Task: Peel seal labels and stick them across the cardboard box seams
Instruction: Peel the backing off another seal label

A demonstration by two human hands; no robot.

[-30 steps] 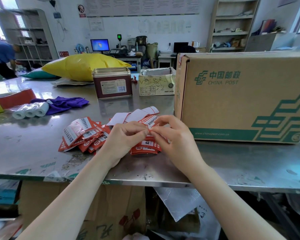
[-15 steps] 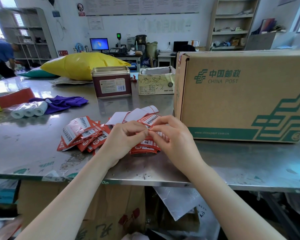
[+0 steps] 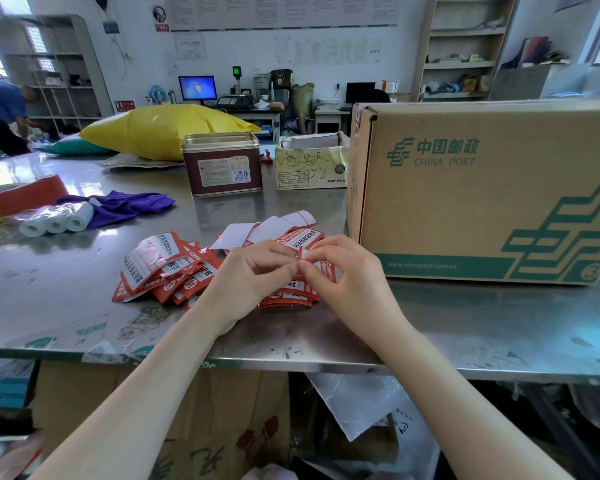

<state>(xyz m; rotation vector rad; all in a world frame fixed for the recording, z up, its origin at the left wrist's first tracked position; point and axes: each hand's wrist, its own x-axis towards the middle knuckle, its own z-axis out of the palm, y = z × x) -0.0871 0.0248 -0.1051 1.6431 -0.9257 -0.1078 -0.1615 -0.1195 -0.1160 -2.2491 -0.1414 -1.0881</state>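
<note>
Seal label (image 3: 317,268) — a red-and-white one — is pinched between both hands just in front of the cardboard box's (image 3: 482,188) near left corner. The left hand (image 3: 253,282) grips it with thumb and curled fingers; the right hand (image 3: 347,278) pinches the same label, its fingertips meeting the left hand's. Under and to the left of the hands lies a loose heap of seal labels (image 3: 167,268) on the metal table (image 3: 49,306), with a few white backing strips (image 3: 274,228) nearer the box. The box stands on the table, printed CHINA POST in green. Left of the box and farther back sit a small open carton (image 3: 310,168) and a dark red tin (image 3: 222,164) — beyond them a yellow bag (image 3: 163,129)
</note>
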